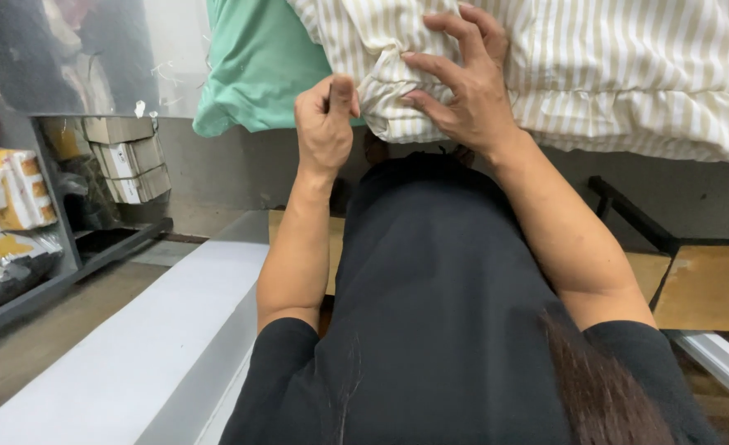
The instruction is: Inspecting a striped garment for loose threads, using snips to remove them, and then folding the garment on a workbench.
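Note:
A cream quilt with beige stripes (628,66) lies across the top of the view on a raised surface. Its near corner (389,91) is bunched up. My left hand (325,124) is closed on that bunched corner from the left, thumb up. My right hand (463,78) presses on the same corner from above and the right, fingers spread over the fabric. A green pillow (253,66) sits just left of the quilt, touching it. My black shirt fills the lower middle of the view.
A grey shelf unit (43,272) at the left holds stacked small cardboard boxes (125,156) and yellow-and-white plastic packets (6,189). A white ledge (158,338) runs diagonally below my left arm. A black metal frame (636,218) and brown boards (710,288) are at the right.

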